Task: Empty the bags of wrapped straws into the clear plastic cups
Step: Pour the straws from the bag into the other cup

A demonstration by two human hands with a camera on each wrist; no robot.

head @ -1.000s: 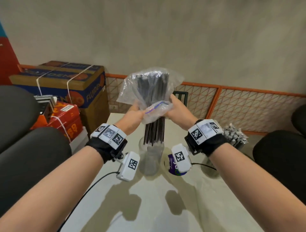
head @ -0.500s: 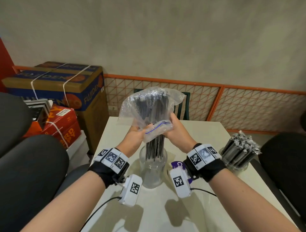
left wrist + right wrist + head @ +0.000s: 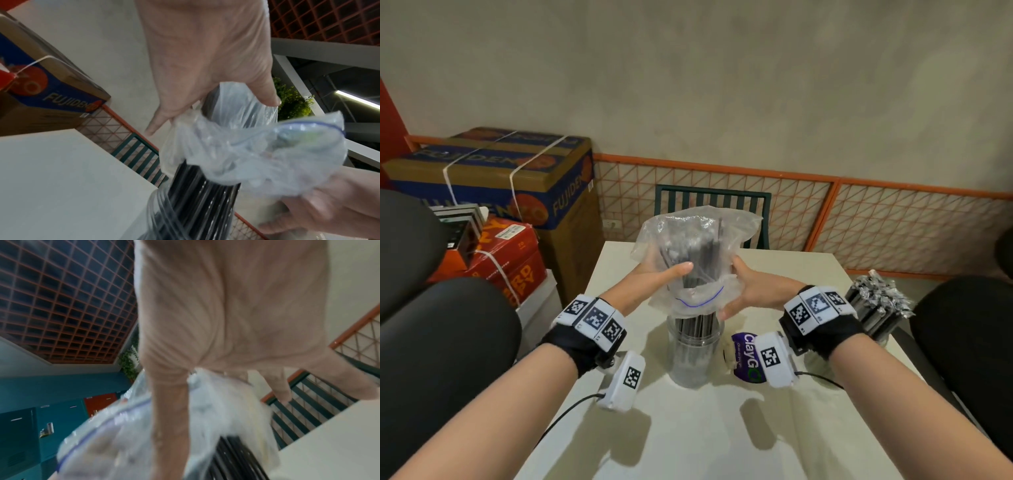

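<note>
I hold a clear zip bag mouth down over a clear plastic cup in the middle of the table. Black wrapped straws hang out of the bag's mouth, their lower ends inside the cup. My left hand grips the bag from the left, thumb across its front. My right hand grips it from the right near the blue zip line. In the left wrist view the crumpled bag sits over the straws. The right wrist view is blurred; my right hand presses on the bag.
A second cup packed with wrapped straws stands at the table's right edge. A purple ClayGo pack lies just right of the middle cup. Black chairs flank the white table. Boxes are stacked at the left.
Both hands have lowered the bag toward the cup. The straws have slid down out of the bag and now stand in the cup. My view has tilted down.
</note>
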